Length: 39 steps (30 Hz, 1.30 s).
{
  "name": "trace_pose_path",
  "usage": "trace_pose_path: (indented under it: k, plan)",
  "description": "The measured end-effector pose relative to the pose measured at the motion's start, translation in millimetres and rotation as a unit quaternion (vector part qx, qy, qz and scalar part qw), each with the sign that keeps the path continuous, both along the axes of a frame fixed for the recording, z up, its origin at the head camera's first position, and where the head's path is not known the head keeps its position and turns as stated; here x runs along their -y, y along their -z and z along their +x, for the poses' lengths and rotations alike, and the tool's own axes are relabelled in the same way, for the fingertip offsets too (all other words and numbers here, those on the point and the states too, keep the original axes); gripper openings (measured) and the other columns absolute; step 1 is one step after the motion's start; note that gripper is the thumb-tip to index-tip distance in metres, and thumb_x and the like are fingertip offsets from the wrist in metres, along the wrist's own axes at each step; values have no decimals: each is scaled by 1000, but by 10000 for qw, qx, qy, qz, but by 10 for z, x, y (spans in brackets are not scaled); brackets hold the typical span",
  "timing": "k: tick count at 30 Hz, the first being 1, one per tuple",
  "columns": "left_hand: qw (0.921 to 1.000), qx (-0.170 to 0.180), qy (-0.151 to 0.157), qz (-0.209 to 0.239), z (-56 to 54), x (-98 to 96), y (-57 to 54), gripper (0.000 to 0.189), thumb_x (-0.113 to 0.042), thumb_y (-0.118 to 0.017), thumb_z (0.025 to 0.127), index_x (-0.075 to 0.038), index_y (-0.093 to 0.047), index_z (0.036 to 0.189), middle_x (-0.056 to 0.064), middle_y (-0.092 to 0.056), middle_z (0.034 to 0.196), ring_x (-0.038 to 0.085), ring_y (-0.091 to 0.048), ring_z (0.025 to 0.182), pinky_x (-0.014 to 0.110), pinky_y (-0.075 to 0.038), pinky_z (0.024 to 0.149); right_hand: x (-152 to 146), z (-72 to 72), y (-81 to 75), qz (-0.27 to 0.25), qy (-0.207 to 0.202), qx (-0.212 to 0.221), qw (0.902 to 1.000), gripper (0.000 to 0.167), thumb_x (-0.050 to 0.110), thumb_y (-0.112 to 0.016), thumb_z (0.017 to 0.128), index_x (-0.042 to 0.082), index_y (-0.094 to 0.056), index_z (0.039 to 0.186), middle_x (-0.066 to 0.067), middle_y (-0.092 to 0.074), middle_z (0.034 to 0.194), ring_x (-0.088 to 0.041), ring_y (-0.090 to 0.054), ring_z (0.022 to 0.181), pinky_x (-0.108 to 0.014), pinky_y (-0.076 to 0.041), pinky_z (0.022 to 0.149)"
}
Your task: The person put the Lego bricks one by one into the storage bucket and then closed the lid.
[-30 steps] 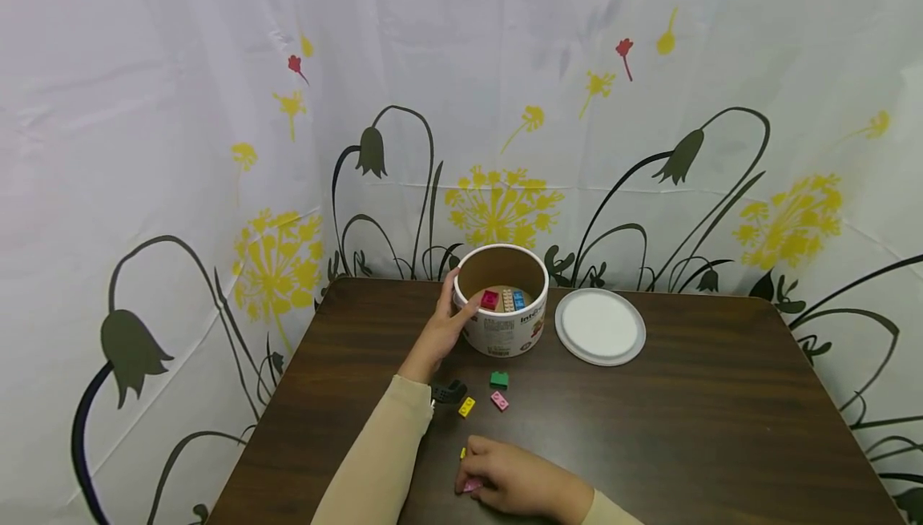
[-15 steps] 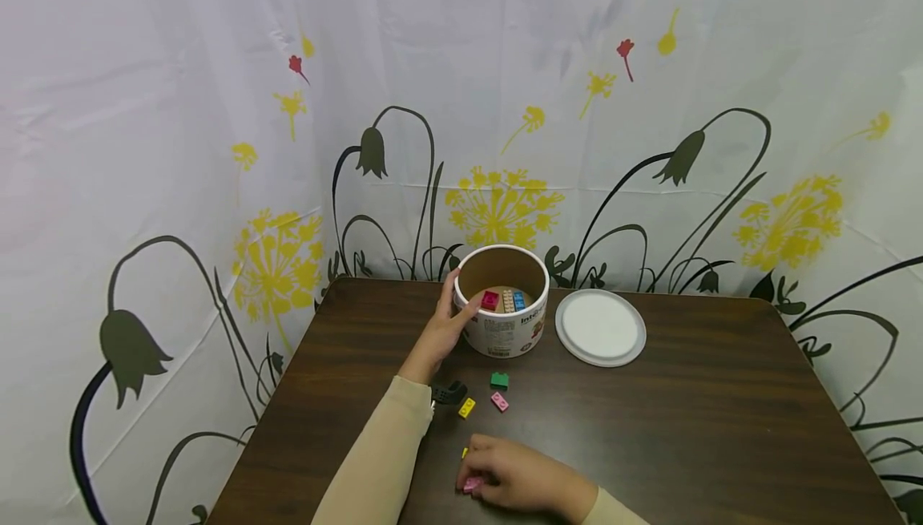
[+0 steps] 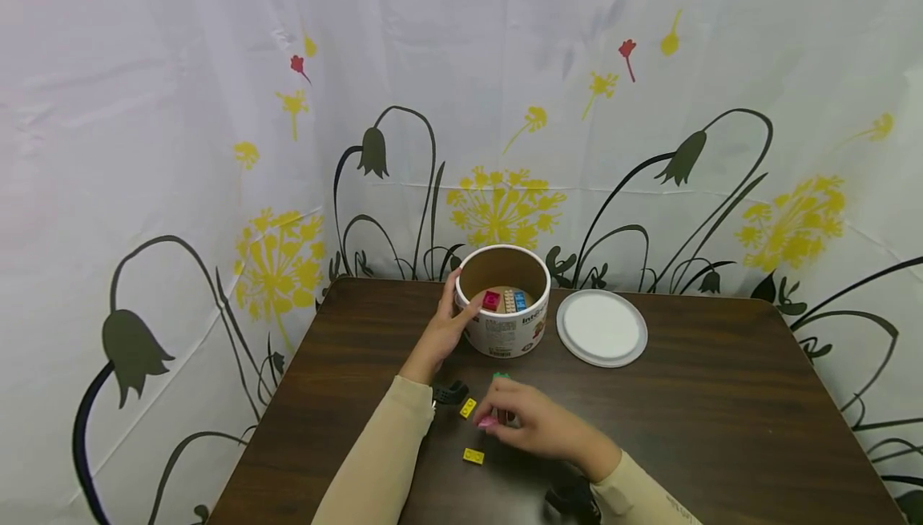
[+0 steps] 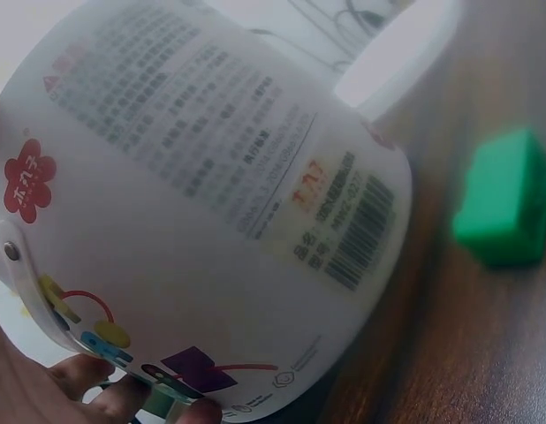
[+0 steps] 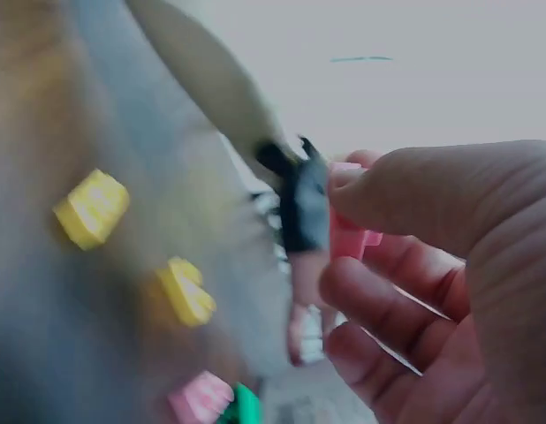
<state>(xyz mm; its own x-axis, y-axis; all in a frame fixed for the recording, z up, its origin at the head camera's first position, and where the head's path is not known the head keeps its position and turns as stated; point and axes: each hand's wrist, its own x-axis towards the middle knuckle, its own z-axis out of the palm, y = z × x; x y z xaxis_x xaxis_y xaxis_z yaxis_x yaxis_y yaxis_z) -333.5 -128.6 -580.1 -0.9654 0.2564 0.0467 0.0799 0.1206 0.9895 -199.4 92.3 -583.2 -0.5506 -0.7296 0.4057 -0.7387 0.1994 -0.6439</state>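
Observation:
A white printed bucket (image 3: 505,333) stands near the table's back edge, with a red block (image 3: 491,300), a beige block (image 3: 509,301) and a blue block (image 3: 520,300) inside. My left hand (image 3: 441,337) grips its left side, thumb at the rim and fingers against the outer wall. Between thumb and fingers, my right hand (image 3: 537,421) pinches a pink toy brick (image 5: 348,231) above the table. Beneath and beside that hand lie a yellow brick (image 3: 473,456), another yellow brick (image 3: 468,408), a second pink brick (image 5: 200,397) and a green brick (image 4: 504,199).
A round white lid (image 3: 602,328) lies flat to the right of the bucket. The dark wooden table (image 3: 721,405) ends at a flower-printed curtain (image 3: 497,92). Dark camera straps are on both wrists.
My right hand has lifted the pink brick from the table and moved it forward and slightly right, uncovering the nearer yellow brick. The left hand and bucket have stayed put.

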Motion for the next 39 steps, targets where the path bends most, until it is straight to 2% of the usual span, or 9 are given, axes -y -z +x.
trace_pose_path:
  k: [4,6,10,15,21,28,33,36,39]
  plan:
    - [10000,26,7,0,-3,-4,11,83,-45,-68,107,-44,-17,172,9,-10,184,33,-10,171,64,-13,136,-155,-183,-160,-249,372,19,9990,27,7,-78,101,27,-76,118,6,-66,106,-14,-64,94,-34,-60,79]
    - [10000,24,7,-10,-8,-5,17,82,-44,-68,108,-42,-17,173,10,-10,184,34,-10,171,65,-12,135,-223,-275,-235,-380,557,64,9977,27,7,-77,102,28,-76,119,5,-66,108,-11,-64,96,-35,-60,81]
    - [10000,-15,15,-29,-16,-8,14,81,-38,-66,110,-41,-16,173,12,-10,184,35,-10,171,65,-13,135,-336,-457,-407,-558,1077,194,9924,24,11,-76,103,28,-75,119,5,-66,108,-9,-63,94,-31,-58,78]
    - [10000,-15,29,-41,-17,-7,-2,81,-38,-65,110,-43,-14,173,12,-9,184,34,-10,171,64,-16,135,-422,-670,-571,-718,1603,467,9833,20,10,-77,102,17,-77,121,2,-66,107,-14,-63,91,-28,-56,76]
    - [9999,5,-45,-135,11,-13,-20,84,-46,-67,108,-44,-14,173,8,-8,185,34,-9,171,63,-15,135,-425,-881,-635,-949,1944,731,9736,18,19,-76,105,18,-75,123,0,-68,114,-18,-62,92,-29,-55,76]
    - [9999,7,-44,-123,-3,-5,1,82,-47,-65,109,-46,-14,173,8,-9,184,36,-8,171,67,-13,134,-381,-1131,-661,-1280,2268,1254,9573,20,23,-73,107,17,-73,125,-6,-68,109,-24,-64,88,-30,-55,72]
    - [9999,-11,-55,-110,-25,0,37,82,-47,-66,108,-45,-15,173,8,-9,184,36,-7,171,68,-12,134,-327,-1293,-742,-1580,2296,1709,9450,21,27,-73,107,20,-72,127,-8,-69,114,-32,-66,97,-38,-58,82]
    - [9999,-9,-60,-108,-25,-5,35,81,-45,-66,109,-47,-15,172,7,-9,184,36,-7,171,68,-12,134,-292,-1364,-796,-1686,2353,1838,9394,24,30,-73,107,19,-72,128,-6,-70,117,-28,-66,103,-40,-58,87]
    - [9999,19,-77,-98,-12,-9,26,80,-43,-65,109,-51,-15,171,6,-9,184,35,-7,171,67,-13,134,-254,-1418,-829,-1750,2387,1928,9355,29,30,-73,107,15,-71,132,-6,-71,120,-25,-67,106,-37,-58,90]
